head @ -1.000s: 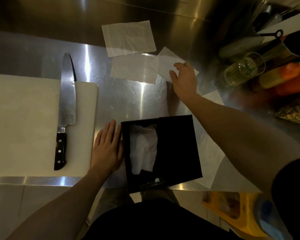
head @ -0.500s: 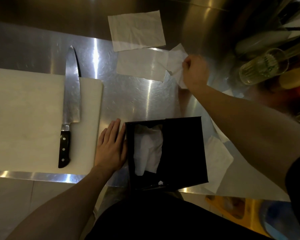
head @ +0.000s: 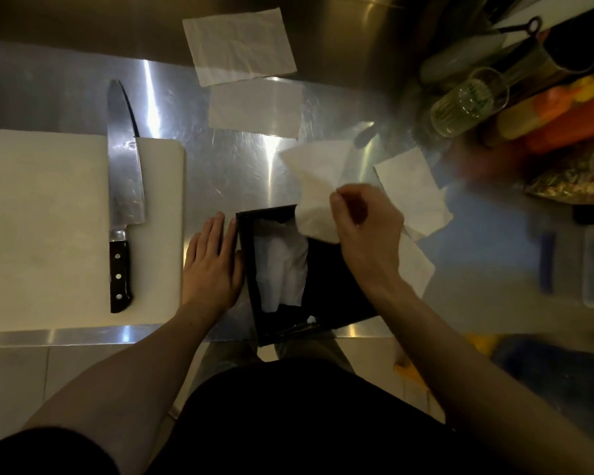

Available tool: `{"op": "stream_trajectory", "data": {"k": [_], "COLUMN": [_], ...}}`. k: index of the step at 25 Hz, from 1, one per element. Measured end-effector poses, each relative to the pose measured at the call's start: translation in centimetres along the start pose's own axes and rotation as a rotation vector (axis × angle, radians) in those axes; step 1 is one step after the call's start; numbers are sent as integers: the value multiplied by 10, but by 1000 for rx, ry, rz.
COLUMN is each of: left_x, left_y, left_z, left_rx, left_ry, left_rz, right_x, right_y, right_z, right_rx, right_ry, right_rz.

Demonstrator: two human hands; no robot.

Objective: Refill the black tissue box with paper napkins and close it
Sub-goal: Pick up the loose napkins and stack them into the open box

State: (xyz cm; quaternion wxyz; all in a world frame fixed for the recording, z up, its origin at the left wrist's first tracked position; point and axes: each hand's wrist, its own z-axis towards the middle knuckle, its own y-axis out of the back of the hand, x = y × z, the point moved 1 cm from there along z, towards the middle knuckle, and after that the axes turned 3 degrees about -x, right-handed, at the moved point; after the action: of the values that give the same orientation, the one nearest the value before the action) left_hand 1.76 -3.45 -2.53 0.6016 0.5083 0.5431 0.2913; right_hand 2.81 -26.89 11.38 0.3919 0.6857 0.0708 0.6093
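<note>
One napkin point(head: 314, 186) hangs pinched in your right hand's point(head: 366, 234) fingers point(head: 336, 202) over the open black box point(head: 326, 286); half a second ago it lay farther back on the desk point(head: 227, 173). Your left hand point(head: 213, 265) rests flat, fingers straight, against the box's side.

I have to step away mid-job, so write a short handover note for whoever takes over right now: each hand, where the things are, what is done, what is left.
Left hand: open, flat on the steel counter, pressed against the left wall of the black tissue box.
Right hand: pinching a crumpled white paper napkin over the box's far edge.
Box: at the counter's near edge, lid partly open, some white paper already inside.
Loose flat napkins: two at the back, more to the right of the box.
Done: some napkins are in.
Left: drop in the held napkin, add the rest, close the box.
</note>
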Motion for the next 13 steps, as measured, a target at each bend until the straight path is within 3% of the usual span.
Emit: {"op": "stream_trajectory", "data": {"k": [6, 13], "left_x": [5, 7], "left_y": [-7, -8], "left_z": [-2, -2], "left_rx": [-8, -20], "left_ry": [-14, -27], "left_rz": [-10, -39], "right_x": [-4, -19], "right_y": [-30, -55], "right_z": [-80, -96], "right_rx": [106, 193], "right_ry": [-214, -163], "right_rz": [-26, -275]}}
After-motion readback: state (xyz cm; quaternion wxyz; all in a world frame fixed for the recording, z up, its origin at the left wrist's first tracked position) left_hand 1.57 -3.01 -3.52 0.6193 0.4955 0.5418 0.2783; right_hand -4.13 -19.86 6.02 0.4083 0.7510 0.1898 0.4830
